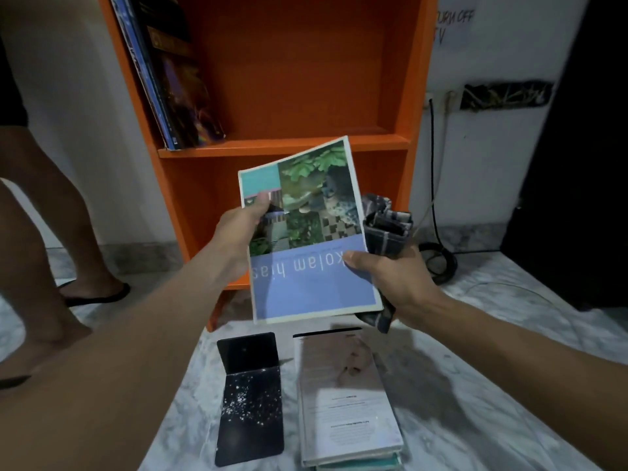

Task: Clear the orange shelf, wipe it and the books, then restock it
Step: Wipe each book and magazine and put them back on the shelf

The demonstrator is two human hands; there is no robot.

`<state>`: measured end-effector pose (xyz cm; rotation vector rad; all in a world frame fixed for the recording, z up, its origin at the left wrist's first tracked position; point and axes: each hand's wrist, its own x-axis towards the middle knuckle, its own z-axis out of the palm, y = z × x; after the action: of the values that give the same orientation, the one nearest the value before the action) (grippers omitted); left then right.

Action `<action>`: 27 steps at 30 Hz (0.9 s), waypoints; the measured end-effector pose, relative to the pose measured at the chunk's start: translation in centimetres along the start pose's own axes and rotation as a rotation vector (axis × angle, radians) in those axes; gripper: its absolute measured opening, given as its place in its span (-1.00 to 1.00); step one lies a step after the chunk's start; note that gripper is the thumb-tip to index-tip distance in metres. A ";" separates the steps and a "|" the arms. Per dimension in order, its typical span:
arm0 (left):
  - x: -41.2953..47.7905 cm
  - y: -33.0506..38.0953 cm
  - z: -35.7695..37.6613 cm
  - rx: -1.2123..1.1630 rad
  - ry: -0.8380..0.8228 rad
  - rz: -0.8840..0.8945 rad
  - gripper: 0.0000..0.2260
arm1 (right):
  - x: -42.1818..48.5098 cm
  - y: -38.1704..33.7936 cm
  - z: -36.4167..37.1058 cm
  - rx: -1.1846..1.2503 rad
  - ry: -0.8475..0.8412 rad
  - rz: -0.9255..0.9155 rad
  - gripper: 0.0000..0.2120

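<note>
— Where's the book [306, 239]?
— Held up in front of the orange shelf [390, 144]. The left hand [238, 232] pinches its far corner; the right hand [394, 280] grips its near edge and a folded cloth [387, 229].
— Others?
— A stack [346, 396] lies on the floor [475, 368].

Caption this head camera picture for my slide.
Left hand and right hand hold a blue-and-green paperback book; the right also grips a checked grey cloth, before an orange shelf.

A room in a home: an orange bookshelf [289, 146] stands on a white-and-grey marble floor [475, 385] against a white wall [482, 158], where a handwritten paper note [453, 23] reads "TURN OFF TV" above wall sockets [441, 96]; someone's bare foot [91, 282] wears a black flip-flop [102, 298].
</note>
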<state>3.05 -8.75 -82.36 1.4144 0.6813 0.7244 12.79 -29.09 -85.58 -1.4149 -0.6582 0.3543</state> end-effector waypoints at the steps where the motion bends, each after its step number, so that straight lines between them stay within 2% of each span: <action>1: 0.2 -0.1 -0.5 -0.023 -0.031 0.021 -0.71 | -0.1 0.4 -0.2 -0.012 -0.015 0.007 -0.84; 3: 0.3 -0.1 -1.0 -0.027 0.009 0.105 -0.82 | -0.2 1.1 -0.6 -0.136 0.004 0.018 -0.87; 6: 0.1 0.1 -0.9 0.057 0.107 0.191 -0.80 | 1.3 0.1 -1.3 -0.226 0.293 -0.005 -0.88; 7: 0.1 0.0 -1.0 0.082 0.119 0.217 -0.79 | 2.2 -1.3 -1.5 -0.243 0.384 -0.063 -0.93; 8: 0.0 -0.1 -1.1 0.102 0.122 0.228 -0.79 | 3.3 -2.7 -1.6 -0.321 0.452 -0.157 -0.90; 10: 0.1 -0.3 -1.3 0.110 0.116 0.227 -0.79 | 4.8 -5.6 -1.4 -0.546 0.491 -0.333 -0.87; 12: 0.0 -0.4 -1.1 0.102 0.109 0.224 -0.80 | 5.0 -6.2 -0.5 -0.826 0.369 -0.522 -0.89; 14: -0.3 -0.1 -0.6 0.049 0.093 0.223 -0.81 | 3.7 -3.3 0.2 -0.843 0.087 -0.680 -0.80; 16: -0.4 0.3 -0.7 -0.021 0.113 0.221 -0.81 | 0.8 1.8 -0.1 -0.813 -0.139 -0.731 -0.68; 18: -0.1 0.4 -1.4 -0.053 0.173 0.207 -0.81 | -2.8 6.8 -1.3 -0.945 -0.368 -0.797 -0.74; 19: 0.1 0.4 -1.9 -0.050 0.201 0.199 -0.80 | -4.3 8.3 -1.7 -1.065 -0.450 -0.789 -0.78; 20: 0.3 0.4 -2.4 -0.044 0.226 0.197 -0.80 | -4.7 9.1 -2.1 -1.151 -0.456 -0.780 -0.75; 21: 0.4 0.4 -2.7 -0.028 0.250 0.202 -0.80 | -4.5 9.0 -2.7 -1.128 -0.435 -0.748 -0.71; 23: 0.7 0.2 -2.9 0.007 0.275 0.231 -0.81 | -3.2 6.0 -2.5 -0.930 -0.304 -0.709 -0.68; 25: 0.8 0.0 -2.6 0.032 0.273 0.232 -0.83 | -0.3 1.4 -1.1 -0.744 -0.100 -0.765 -0.65; 27: 0.7 -0.1 -2.2 -0.001 0.230 0.232 -0.82 | 3.2 -3.0 0.1 -0.770 0.143 -0.848 -0.59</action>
<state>1.78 -6.81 -82.54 1.4367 0.6998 1.0819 14.81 -27.54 -82.00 -1.6852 -1.2748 -0.7373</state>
